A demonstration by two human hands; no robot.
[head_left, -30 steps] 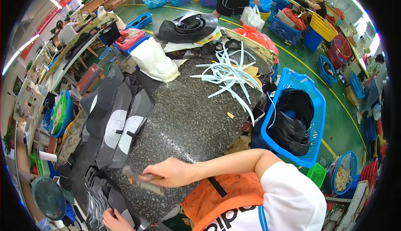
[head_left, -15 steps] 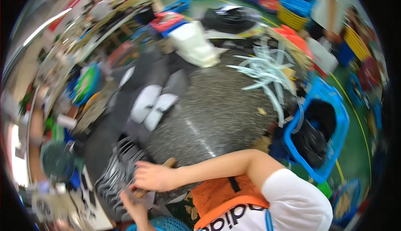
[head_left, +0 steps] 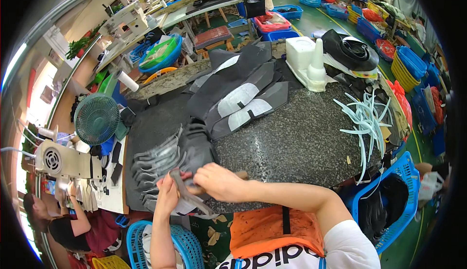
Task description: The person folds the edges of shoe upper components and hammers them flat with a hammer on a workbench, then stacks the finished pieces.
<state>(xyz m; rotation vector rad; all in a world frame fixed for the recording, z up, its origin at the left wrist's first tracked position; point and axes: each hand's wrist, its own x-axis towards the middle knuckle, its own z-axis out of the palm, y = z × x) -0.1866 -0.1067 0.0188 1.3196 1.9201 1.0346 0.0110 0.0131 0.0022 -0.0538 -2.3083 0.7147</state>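
At the table's near edge my left hand (head_left: 168, 193) is closed on a grey strip-like piece (head_left: 190, 197), held upright at a slant. Right beside it, my right hand (head_left: 216, 182) wraps round a wooden-handled tool (head_left: 242, 174). One handle end sticks out past the wrist side; the working end is partly hidden by the grey piece, so its kind is unclear. Fanned-out dark grey strips (head_left: 158, 164) lie on the table left of my hands. Farther off rest stacked black flat pieces with pale patches (head_left: 239, 99).
Pale blue strips (head_left: 365, 123) lie at the speckled table's (head_left: 296, 142) right. A white dispenser (head_left: 311, 65) and a black roll (head_left: 350, 50) stand behind. Blue baskets (head_left: 408, 181) flank me right and left. At left, another person (head_left: 82, 225) sits by a sewing machine (head_left: 68, 159).
The view has swung left and steadied, so the table and my hands sit farther right in it. Both hands stay close together, each keeping its hold.
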